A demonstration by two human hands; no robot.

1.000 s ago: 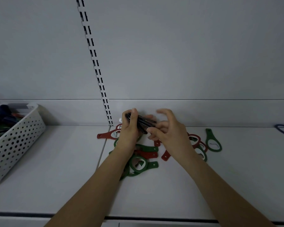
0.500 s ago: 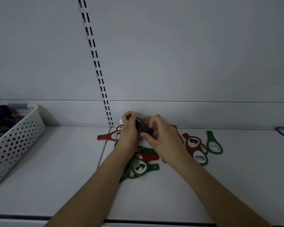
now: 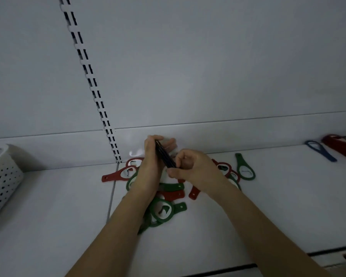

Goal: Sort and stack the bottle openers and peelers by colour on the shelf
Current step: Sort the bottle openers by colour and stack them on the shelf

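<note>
A stack of dark bottle openers (image 3: 165, 154) is held on edge above the shelf (image 3: 268, 206). My left hand (image 3: 151, 166) grips its upper end and my right hand (image 3: 196, 168) pinches its lower end. Under the hands lies a loose pile of red openers (image 3: 116, 175) and green openers (image 3: 162, 211). One green opener (image 3: 245, 168) lies apart to the right. Far right, a single blue opener (image 3: 321, 150) lies beside a red stack (image 3: 340, 145).
A white perforated basket (image 3: 2, 180) stands at the left edge of the shelf, its contents hidden. A slotted upright rail (image 3: 96, 92) runs up the back wall. The shelf's front edge (image 3: 238, 266) is near the bottom.
The view has shifted right, revealing the red stack at far right. My right hand closed in onto the dark stack, which has tilted more upright between both hands.
</note>
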